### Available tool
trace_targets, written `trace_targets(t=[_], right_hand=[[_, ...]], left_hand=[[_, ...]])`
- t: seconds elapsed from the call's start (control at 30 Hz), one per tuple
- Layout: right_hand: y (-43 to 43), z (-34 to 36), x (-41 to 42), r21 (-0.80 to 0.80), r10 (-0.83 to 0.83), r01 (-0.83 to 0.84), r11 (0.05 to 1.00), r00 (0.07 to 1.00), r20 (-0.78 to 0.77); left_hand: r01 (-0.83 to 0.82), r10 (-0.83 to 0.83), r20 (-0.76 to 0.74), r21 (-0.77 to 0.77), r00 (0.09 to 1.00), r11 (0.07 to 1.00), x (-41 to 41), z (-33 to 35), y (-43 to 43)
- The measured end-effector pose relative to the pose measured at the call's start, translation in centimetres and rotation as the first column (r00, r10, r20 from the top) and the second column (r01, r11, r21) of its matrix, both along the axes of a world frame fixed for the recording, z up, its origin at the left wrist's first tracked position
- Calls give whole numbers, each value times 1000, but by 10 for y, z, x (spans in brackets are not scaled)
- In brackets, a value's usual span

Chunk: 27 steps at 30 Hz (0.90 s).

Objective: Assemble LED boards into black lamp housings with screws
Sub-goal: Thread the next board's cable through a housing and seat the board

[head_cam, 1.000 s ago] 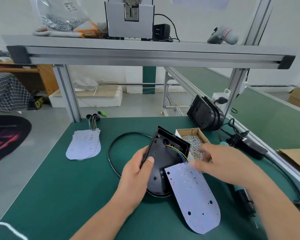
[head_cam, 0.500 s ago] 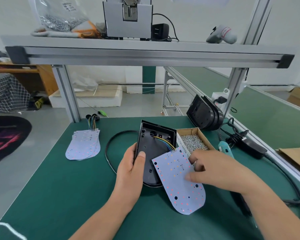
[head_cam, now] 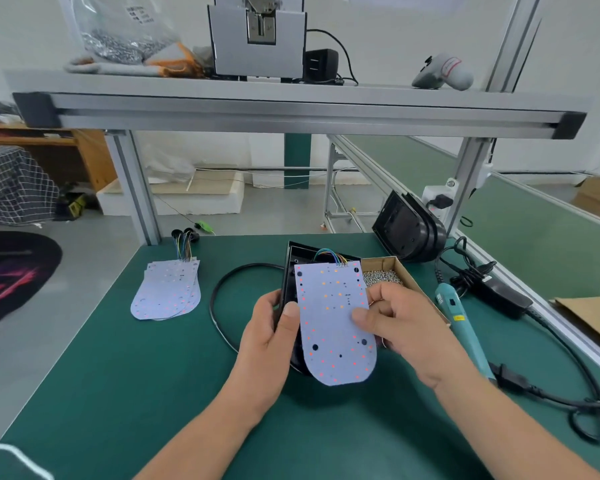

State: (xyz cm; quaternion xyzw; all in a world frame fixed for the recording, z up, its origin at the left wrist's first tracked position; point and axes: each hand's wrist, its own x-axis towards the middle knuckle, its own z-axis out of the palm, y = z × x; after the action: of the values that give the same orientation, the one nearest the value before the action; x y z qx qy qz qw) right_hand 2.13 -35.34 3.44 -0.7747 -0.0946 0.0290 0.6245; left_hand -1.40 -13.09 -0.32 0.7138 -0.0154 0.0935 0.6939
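A white LED board [head_cam: 329, 317] with orange and red dots lies over the open black lamp housing [head_cam: 289, 271], tied to it by coloured wires [head_cam: 329, 254] at its top edge. My left hand [head_cam: 274, 337] grips the housing's left side, thumb on the board's left edge. My right hand [head_cam: 392, 323] pinches the board's right edge. The housing is tilted up off the green mat and mostly hidden behind the board. A cardboard box of screws [head_cam: 383, 275] sits just right of it.
A stack of spare LED boards [head_cam: 168, 291] lies at the left. A teal electric screwdriver [head_cam: 459, 327] and black cables [head_cam: 551, 393] lie at the right. More black housings [head_cam: 409, 230] lean at the back right. A black cable loop [head_cam: 222, 296] runs behind the housing.
My right hand has swung the LED board from beside the housing up and over its open face. The housing has turned more upright in my left hand.
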Motion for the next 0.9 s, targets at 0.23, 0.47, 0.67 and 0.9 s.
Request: trace_targets(t=[0.23,0.47,0.67,0.9], right_hand=[[17,-7,-4,-34,-100,105,994,987,129],[16,6,-8,-356,-14,90,930,977,211],[14,7,-9,-332,-135,317,889,871,472],[13,0,12,81,-89,72,994,970,228]], left_hand=[[83,-83,-8,22,997,996,1,-1,3],[99,-99,20,25,995,995,3,-4,2],[95,-95,1,0,995,995,5,-7,4],[198,-200,-51,-35,978,979,5,-6,10]])
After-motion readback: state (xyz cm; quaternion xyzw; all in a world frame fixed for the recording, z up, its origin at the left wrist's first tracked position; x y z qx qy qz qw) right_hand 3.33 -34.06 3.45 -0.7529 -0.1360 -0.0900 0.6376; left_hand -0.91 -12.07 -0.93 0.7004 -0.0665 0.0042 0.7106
